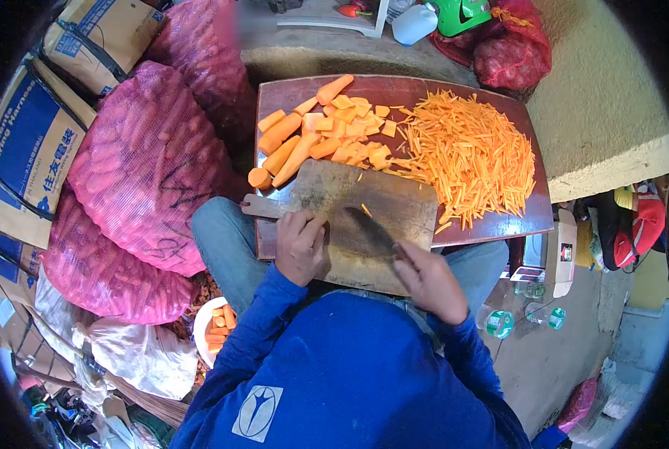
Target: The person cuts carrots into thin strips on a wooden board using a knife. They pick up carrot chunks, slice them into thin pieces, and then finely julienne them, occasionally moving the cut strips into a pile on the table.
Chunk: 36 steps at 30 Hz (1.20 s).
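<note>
A worn wooden cutting board [402, 198] lies in front of me, its handle pointing left. My right hand [433, 283] grips a knife [372, 232], whose dark blade slants up and left over the board. My left hand [300, 243] rests on the board's left part with its fingers curled together; whatever may be under them is hidden. A couple of thin carrot strips [365, 210] lie near the blade. Behind the board are peeled carrots [280, 133] and cut carrot chunks [357, 112]. A big heap of carrot shreds [473, 161] lies to the right.
A reddish-brown table [540, 202] holds the board and carrots. Full pink mesh sacks [147, 161] and cardboard boxes [31, 150] stand on the left. A white tub [202, 329] of carrot pieces sits low by my left arm. Plastic bottles [499, 323] lie on the floor at right.
</note>
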Each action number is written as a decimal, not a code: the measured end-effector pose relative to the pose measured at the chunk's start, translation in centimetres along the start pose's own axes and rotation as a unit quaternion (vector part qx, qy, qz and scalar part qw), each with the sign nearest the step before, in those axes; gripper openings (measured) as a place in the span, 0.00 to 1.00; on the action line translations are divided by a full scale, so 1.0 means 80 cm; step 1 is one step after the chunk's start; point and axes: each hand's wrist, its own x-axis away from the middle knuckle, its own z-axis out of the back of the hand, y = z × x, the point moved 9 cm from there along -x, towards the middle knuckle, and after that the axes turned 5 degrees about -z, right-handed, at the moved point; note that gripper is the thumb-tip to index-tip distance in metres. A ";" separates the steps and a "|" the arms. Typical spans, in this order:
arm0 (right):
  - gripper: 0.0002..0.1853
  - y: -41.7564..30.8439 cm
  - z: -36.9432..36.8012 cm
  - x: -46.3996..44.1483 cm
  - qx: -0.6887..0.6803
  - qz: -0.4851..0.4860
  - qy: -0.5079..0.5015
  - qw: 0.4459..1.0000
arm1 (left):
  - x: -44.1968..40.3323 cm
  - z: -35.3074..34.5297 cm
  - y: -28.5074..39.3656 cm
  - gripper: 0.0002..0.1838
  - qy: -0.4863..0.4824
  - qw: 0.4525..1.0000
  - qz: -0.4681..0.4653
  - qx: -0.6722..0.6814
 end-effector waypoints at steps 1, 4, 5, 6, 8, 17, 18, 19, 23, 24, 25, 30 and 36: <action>0.23 0.008 0.021 -0.004 0.041 0.006 0.040 0.998 | -0.001 0.000 0.001 0.15 0.000 1.000 -0.001 0.000; 0.20 0.042 0.078 -0.028 0.105 -0.026 0.116 0.987 | 0.001 -0.007 0.005 0.16 -0.039 0.999 -0.008 -0.027; 0.20 0.056 0.092 -0.037 0.103 -0.026 0.117 0.987 | 0.001 -0.008 0.003 0.17 -0.039 0.999 -0.003 -0.030; 0.20 0.068 0.111 -0.044 0.133 -0.012 0.149 0.980 | 0.001 -0.009 0.002 0.17 -0.040 0.999 0.002 -0.034; 0.20 0.068 0.131 -0.053 0.159 0.002 0.180 0.971 | -0.001 -0.009 0.003 0.17 -0.035 0.999 -0.004 -0.035; 0.24 0.006 0.095 -0.020 0.167 0.053 0.149 0.973 | -0.026 -0.016 -0.001 0.12 -0.030 0.999 -0.009 -0.010; 0.24 0.014 0.083 -0.021 0.167 0.011 0.110 0.980 | -0.038 -0.018 0.000 0.11 -0.026 0.999 -0.018 0.011; 0.24 0.011 0.080 -0.018 0.164 0.009 0.114 0.980 | -0.053 -0.019 0.002 0.11 -0.029 0.999 -0.022 0.010; 0.23 0.011 0.076 -0.007 0.123 -0.016 0.126 0.984 | -0.120 -0.047 0.013 0.09 -0.061 0.996 -0.068 -0.015; 0.23 0.012 0.074 -0.006 0.122 -0.019 0.124 0.984 | -0.138 -0.057 0.016 0.09 -0.064 0.993 -0.091 -0.027; 0.23 0.012 0.073 -0.004 0.121 -0.020 0.128 0.984 | -0.152 -0.074 0.008 0.09 -0.066 0.993 -0.094 -0.026; 0.26 0.012 0.067 0.007 0.171 0.012 0.153 0.973 | -0.198 -0.160 -0.019 0.21 -0.215 0.968 -0.058 -0.115; 0.25 0.010 0.052 0.009 0.152 0.010 0.142 0.978 | -0.212 -0.210 -0.043 0.21 -0.273 0.953 -0.041 -0.127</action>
